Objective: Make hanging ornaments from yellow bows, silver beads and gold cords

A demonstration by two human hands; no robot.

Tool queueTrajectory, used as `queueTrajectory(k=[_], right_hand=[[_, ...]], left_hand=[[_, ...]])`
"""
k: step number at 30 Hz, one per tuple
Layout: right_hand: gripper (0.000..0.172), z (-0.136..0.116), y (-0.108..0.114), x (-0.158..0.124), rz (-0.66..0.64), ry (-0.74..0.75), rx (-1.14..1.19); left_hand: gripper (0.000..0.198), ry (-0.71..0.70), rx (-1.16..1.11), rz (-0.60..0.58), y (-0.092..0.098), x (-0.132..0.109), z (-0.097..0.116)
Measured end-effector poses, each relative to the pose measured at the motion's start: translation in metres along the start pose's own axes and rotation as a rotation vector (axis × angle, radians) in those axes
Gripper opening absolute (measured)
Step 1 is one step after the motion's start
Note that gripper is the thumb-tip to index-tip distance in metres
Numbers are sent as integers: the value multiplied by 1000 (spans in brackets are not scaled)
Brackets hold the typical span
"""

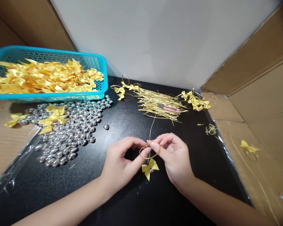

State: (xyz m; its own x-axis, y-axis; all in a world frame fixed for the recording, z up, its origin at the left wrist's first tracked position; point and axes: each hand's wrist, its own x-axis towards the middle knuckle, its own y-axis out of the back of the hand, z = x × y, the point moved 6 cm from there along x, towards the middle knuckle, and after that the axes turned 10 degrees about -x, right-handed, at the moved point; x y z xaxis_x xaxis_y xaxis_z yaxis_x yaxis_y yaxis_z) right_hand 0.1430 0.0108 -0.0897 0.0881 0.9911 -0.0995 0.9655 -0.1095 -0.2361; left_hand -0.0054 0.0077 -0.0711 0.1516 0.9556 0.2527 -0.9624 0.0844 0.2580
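Near the front middle of the black desk (122, 194), I see my 2 bare hands meeting over 1 small ornament. My left hand (119, 164) is curled nearly closed, its thumb and forefinger pinching the left side of a thin gold cord loop (149, 151). My right hand (173, 157) is likewise pinched nearly shut on the loop's right side, where a loose end of cord rises toward the back of the desk. Hanging from the bottom of the loop, between my wrists, is a yellow satin bow (149, 168) with a tiny silver bead at its knot. I judge this piece to be very light, soft and floppy; the cord looks slippery and thin, so it is best held by fingertip pinches on the loop near the knot, not by the bow, which would crush easily. Well to the left lies a heap of silver beads (70, 131) with a few bows on top, and behind it a turquoise basket (101, 62) is filled with yellow bows. Farther back in the middle is a bundle of cut gold cords (159, 105), with finished bow ornaments (195, 101) to its right. Cardboard walls (261, 94) enclose the sides.
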Motion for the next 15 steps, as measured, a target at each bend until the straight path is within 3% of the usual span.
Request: queueTrajectory(k=[7, 15], right_hand=[[18, 2, 1, -1, -13, -28, -68], [6, -4, -4, -4, -110, 27, -311]], left_hand=[[9, 10, 14, 23, 3, 3, 3], [7, -91, 50, 11, 5, 1, 9]])
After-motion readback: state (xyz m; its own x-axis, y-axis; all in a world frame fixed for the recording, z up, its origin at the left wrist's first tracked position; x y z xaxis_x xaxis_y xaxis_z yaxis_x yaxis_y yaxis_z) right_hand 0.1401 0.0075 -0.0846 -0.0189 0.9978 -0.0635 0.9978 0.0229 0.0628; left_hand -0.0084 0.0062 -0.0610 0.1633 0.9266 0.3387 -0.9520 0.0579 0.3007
